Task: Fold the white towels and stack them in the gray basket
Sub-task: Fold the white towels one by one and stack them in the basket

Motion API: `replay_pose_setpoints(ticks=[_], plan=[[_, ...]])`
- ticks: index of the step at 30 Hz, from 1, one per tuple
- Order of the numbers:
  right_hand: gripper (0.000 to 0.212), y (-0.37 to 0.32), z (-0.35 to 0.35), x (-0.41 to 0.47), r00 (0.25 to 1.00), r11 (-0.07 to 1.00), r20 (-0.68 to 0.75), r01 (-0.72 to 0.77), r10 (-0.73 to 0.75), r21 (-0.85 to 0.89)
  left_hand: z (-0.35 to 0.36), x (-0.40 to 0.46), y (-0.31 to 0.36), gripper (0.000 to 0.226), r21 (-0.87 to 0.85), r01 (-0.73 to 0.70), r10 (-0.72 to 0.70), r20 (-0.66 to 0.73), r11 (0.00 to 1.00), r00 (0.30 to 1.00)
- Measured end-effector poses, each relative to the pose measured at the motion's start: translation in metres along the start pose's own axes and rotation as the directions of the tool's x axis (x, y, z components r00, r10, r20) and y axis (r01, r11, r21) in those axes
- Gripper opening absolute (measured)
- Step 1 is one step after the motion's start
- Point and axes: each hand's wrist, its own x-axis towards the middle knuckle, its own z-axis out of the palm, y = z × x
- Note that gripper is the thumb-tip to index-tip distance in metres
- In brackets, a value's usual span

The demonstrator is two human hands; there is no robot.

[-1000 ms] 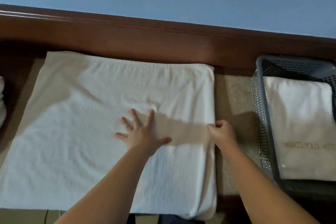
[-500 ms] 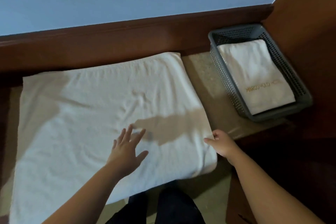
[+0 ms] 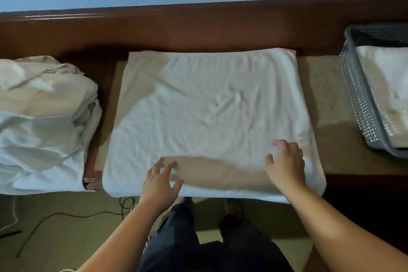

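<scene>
A white towel (image 3: 207, 117), folded to a broad rectangle, lies flat on the wooden counter with light creases across its middle. My left hand (image 3: 161, 183) rests on its near edge with fingers spread and straight. My right hand (image 3: 286, 161) lies on the towel near its right side, fingers loosely bent, gripping nothing. The gray basket (image 3: 362, 104) stands at the far right, cut off by the frame, with a folded white towel (image 3: 386, 86) inside it.
A heap of unfolded white towels (image 3: 42, 123) sits at the left. A dark wooden ledge (image 3: 198, 26) runs along the back under a blue wall. Cables (image 3: 72, 216) lie on the floor below, beside my legs.
The view has swung back to centre, bringing the towel heap into sight. My right hand has come off the towel's right edge onto its top; my left hand has slid to the near edge.
</scene>
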Motion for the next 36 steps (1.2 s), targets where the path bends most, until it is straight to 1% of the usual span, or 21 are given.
replay_pose_setpoints(ticks=[1,2,4,6,7,11,13,15,17,20,22,24,26,29,30,32,34,36], plan=[[0.033,-0.023,0.009,-0.001,0.991,0.995,0.08,0.104,-0.104,0.009,-0.005,0.002,-0.01,0.06,-0.009,0.016,-0.016,-0.01,1.0,1.0],[0.028,-0.047,0.019,-0.003,0.967,0.979,0.159,0.201,-0.201,0.018,-0.012,0.006,-0.02,0.058,-0.017,0.029,-0.03,-0.022,0.999,0.999],[0.023,-0.098,0.043,-0.012,0.882,0.928,0.301,0.372,-0.362,0.025,-0.027,0.015,-0.042,0.054,-0.036,0.056,-0.058,-0.053,0.998,0.997],[0.02,-0.147,0.072,-0.025,0.803,0.881,0.396,0.471,-0.446,0.036,-0.044,0.027,-0.066,0.05,-0.054,0.087,-0.092,-0.084,0.995,0.992],[0.02,-0.171,0.086,-0.031,0.781,0.873,0.426,0.485,-0.456,0.045,-0.053,0.034,-0.079,0.048,-0.064,0.112,-0.118,-0.094,0.992,0.989],[0.028,-0.259,0.139,-0.059,0.735,0.884,0.524,0.461,-0.43,0.078,-0.093,0.06,-0.134,0.046,-0.134,0.22,-0.234,-0.098,0.966,0.967],[0.025,-0.296,0.162,-0.069,0.712,0.88,0.561,0.47,-0.422,0.066,-0.11,0.075,-0.157,0.049,-0.155,0.226,-0.242,-0.089,0.962,0.966],[0.023,-0.326,0.183,-0.076,0.713,0.878,0.569,0.478,-0.411,0.035,-0.124,0.094,-0.174,0.051,-0.172,0.208,-0.222,-0.066,0.963,0.973],[0.027,-0.352,0.2,-0.082,0.729,0.88,0.571,0.474,-0.378,-0.022,-0.137,0.114,-0.182,0.05,-0.193,0.179,-0.188,-0.029,0.965,0.982],[0.039,-0.382,0.219,-0.093,0.772,0.883,0.552,0.452,-0.316,-0.127,-0.159,0.142,-0.177,0.049,-0.216,0.106,-0.101,0.037,0.971,0.994],[0.044,-0.396,0.229,-0.097,0.811,0.908,0.527,0.388,-0.254,-0.161,-0.17,0.166,-0.168,0.052,-0.207,0.061,-0.047,0.073,0.976,0.996],[0.043,-0.403,0.236,-0.099,0.842,0.929,0.507,0.318,-0.185,-0.188,-0.177,0.193,-0.156,0.058,-0.197,0.047,-0.031,0.084,0.979,0.996],[0.038,-0.407,0.24,-0.099,0.857,0.945,0.502,0.25,-0.116,-0.209,-0.182,0.219,-0.14,0.066,-0.207,0.084,-0.069,0.079,0.975,0.995],[0.03,-0.411,0.243,-0.101,0.859,0.959,0.511,0.172,-0.035,-0.224,-0.196,0.251,-0.115,0.078,-0.251,0.206,-0.196,0.062,0.946,0.979],[0.031,-0.412,0.243,-0.102,0.858,0.965,0.514,0.149,-0.017,-0.217,-0.2,0.261,-0.106,0.081,-0.255,0.247,-0.243,0.05,0.935,0.969],[0.038,-0.414,0.242,-0.104,0.849,0.966,0.529,0.122,0.017,-0.228,-0.209,0.274,-0.089,0.085,-0.278,0.319,-0.325,0.027,0.906,0.945],[0.045,-0.413,0.241,-0.105,0.834,0.955,0.55,0.131,0.039,-0.267,-0.217,0.286,-0.075,0.083,-0.352,0.35,-0.374,0.001,0.868,0.928],[0.044,-0.41,0.239,-0.104,0.836,0.956,0.546,0.114,0.055,-0.27,-0.222,0.3,-0.068,0.08,-0.428,0.361,-0.4,-0.001,0.828,0.917]])
